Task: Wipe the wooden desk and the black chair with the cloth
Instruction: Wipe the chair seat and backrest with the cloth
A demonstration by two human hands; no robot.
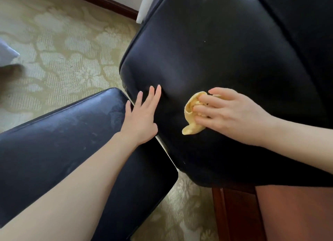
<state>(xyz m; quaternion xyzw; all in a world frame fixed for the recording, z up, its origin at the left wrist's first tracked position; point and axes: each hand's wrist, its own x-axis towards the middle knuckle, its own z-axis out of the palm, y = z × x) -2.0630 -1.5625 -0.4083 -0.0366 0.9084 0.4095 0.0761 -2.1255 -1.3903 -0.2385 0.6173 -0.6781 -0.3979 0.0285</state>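
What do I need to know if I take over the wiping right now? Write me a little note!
Left hand: open, fingers straight, flat against the chair.
Right hand: grips the cloth, bunched up and pressed on the chair.
Done: the chair is being wiped; how much is clean, I cannot tell.
Left: the armrest shows pale smudges, so it probably needs wiping. The brown wood at lower right may be the desk; whether it has been wiped is unclear.

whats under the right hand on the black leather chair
A crumpled yellow cloth, gripped by the right hand against the black leather chair. The cloth's part beneath the palm is covered.
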